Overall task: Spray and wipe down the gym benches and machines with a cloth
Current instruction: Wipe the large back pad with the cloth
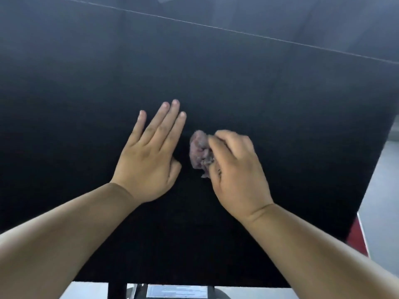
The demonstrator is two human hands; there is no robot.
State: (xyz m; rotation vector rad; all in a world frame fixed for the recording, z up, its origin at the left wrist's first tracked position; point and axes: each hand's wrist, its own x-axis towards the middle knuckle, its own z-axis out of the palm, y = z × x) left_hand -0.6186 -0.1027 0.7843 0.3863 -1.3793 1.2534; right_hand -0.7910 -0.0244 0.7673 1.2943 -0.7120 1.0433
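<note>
L hand [149, 160] lying flat on black bench pad [259, 104], fingers straight & close together, thumb tucked in, holding nothing. R hand [235, 169] curling fingers round crumpled pinkish-grey cloth [199, 152], holding it against pad just right of L hand, not touching it. Cloth sitting near pad centre, bunching out past R fingertips. Thin seam [216, 28] running across pad's far part. Red frame piece [358, 236] showing past pad's right edge, w/ pale floor [384, 180] beside. Label plate [177, 291] peeking under near edge, text too blurred to read.
</note>
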